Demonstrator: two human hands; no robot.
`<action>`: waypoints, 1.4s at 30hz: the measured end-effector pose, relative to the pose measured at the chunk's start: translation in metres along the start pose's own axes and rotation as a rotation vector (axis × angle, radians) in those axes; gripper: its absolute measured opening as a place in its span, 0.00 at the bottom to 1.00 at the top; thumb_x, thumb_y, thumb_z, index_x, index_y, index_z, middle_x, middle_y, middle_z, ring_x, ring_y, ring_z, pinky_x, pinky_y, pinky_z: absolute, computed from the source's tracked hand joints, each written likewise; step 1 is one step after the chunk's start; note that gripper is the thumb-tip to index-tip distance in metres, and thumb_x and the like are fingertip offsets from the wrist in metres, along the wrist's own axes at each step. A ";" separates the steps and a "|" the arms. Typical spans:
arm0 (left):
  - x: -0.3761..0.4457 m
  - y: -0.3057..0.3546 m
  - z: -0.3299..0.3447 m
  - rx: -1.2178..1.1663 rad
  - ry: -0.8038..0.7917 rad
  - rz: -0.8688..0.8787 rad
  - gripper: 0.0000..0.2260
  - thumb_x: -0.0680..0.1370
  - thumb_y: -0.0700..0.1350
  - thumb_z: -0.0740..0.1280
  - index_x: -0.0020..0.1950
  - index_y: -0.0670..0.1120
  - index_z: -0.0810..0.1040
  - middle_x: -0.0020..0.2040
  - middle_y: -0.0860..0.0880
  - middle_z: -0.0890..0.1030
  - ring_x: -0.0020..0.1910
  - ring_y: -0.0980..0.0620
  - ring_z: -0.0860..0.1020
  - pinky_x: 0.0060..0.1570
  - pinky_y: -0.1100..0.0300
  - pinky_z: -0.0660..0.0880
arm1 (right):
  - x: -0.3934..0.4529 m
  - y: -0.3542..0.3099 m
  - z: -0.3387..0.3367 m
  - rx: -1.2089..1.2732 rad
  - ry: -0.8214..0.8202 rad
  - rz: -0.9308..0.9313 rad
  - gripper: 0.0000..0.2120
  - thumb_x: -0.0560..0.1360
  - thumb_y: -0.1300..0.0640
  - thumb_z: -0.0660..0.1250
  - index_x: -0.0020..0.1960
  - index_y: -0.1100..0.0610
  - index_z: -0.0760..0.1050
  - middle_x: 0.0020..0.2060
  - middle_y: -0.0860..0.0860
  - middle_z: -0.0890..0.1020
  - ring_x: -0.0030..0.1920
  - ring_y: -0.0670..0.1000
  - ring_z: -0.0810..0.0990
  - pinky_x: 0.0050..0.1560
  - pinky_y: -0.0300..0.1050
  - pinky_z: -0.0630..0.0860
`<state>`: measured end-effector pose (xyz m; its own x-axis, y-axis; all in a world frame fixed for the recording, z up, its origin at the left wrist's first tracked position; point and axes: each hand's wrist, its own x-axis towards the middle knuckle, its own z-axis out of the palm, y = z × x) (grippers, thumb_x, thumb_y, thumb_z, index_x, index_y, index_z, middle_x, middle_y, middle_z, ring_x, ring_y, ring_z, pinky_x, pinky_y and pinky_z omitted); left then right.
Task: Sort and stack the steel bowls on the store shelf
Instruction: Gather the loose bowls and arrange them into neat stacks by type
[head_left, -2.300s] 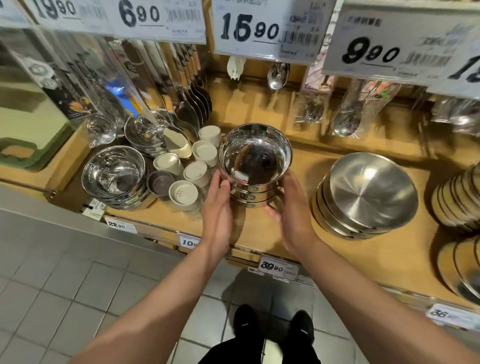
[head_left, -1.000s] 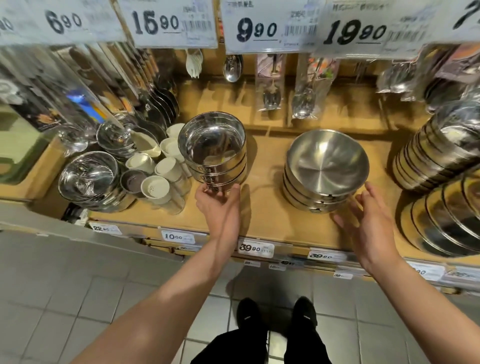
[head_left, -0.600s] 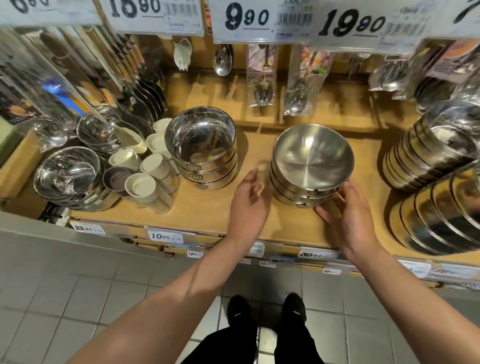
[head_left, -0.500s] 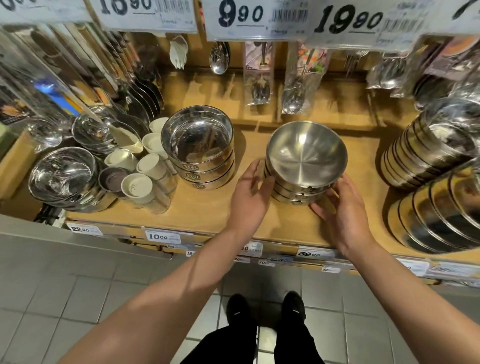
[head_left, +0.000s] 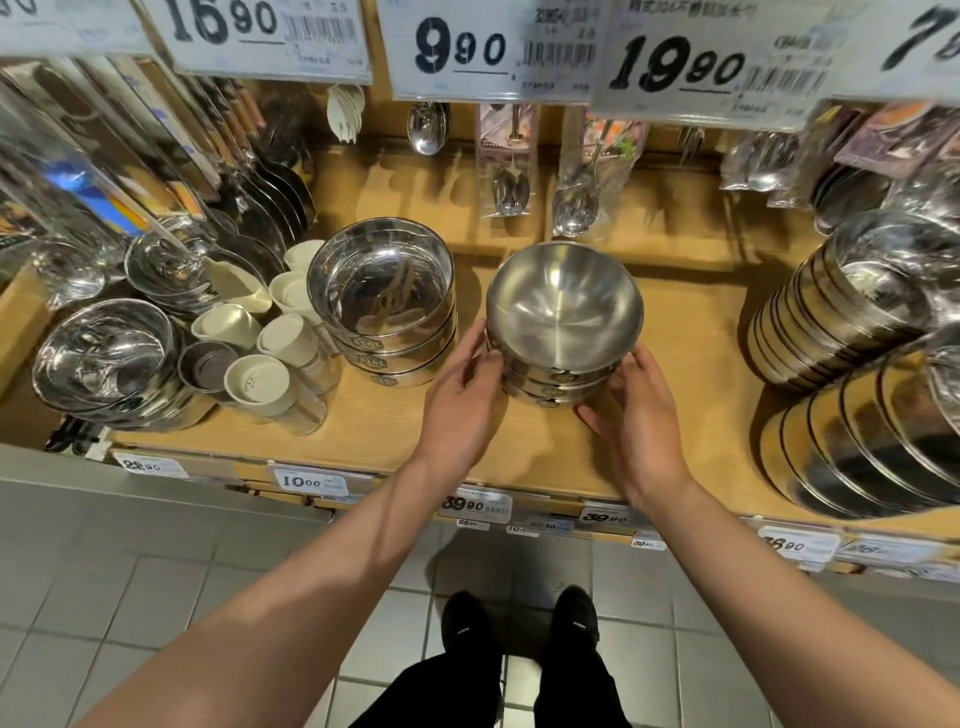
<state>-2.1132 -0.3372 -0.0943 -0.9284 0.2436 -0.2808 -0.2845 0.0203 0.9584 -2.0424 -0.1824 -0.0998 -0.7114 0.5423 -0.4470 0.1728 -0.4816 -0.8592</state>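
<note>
Left hand: my left hand (head_left: 464, 397) curls round the left side of the matte bowl stack (head_left: 563, 317), fingertips on the rims of the lower bowls
Right hand: my right hand (head_left: 635, 410) cups the right side of the same stack, fingers bent under its base edge
Bowl stack: three or so nested matte bowls, held between both hands over the middle of the wooden shelf (head_left: 519, 441); I cannot tell whether its base touches the board or is just clear of it
What changed: two seconds ago both hands were on the shiny straight-sided bowls (head_left: 387, 306); they now sit alone just left of my left hand, and the matte stack has come left from nearer the plates to sit close beside them
What it means: the shiny stack looks placed, and the matte one is being drawn in as its neighbour, so the sorting by type is moving on
Next: I judge it needs setting down level, near but not touching the shiny stack
Risk: steel slides on steel, so a tilt could let the top bowl skate off
Others: tilted rows of plates (head_left: 852, 312) well to the right, white shakers (head_left: 257, 382) to the left
</note>
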 end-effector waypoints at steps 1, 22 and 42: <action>-0.002 0.001 -0.001 -0.017 0.024 -0.015 0.18 0.83 0.44 0.66 0.73 0.54 0.75 0.62 0.66 0.79 0.66 0.62 0.77 0.70 0.55 0.73 | -0.002 -0.001 -0.002 0.007 0.015 0.002 0.20 0.85 0.53 0.58 0.77 0.47 0.66 0.65 0.52 0.81 0.67 0.50 0.79 0.59 0.49 0.81; -0.113 -0.012 0.141 0.138 -0.131 -0.050 0.07 0.82 0.50 0.66 0.51 0.62 0.82 0.45 0.58 0.84 0.41 0.59 0.82 0.40 0.64 0.80 | -0.099 -0.054 -0.229 -0.075 0.187 0.052 0.10 0.85 0.59 0.60 0.55 0.56 0.80 0.44 0.54 0.83 0.44 0.50 0.81 0.50 0.48 0.79; -0.149 -0.014 0.255 0.039 0.087 -0.105 0.06 0.83 0.51 0.65 0.57 0.55 0.81 0.56 0.52 0.83 0.59 0.51 0.80 0.62 0.47 0.77 | -0.056 -0.106 -0.328 -0.140 -0.048 0.091 0.11 0.86 0.53 0.58 0.65 0.50 0.75 0.61 0.48 0.79 0.63 0.48 0.78 0.60 0.50 0.81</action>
<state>-1.9105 -0.1267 -0.0531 -0.9117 0.1533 -0.3811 -0.3730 0.0797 0.9244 -1.7970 0.0641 -0.0657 -0.7197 0.4653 -0.5152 0.3289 -0.4250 -0.8433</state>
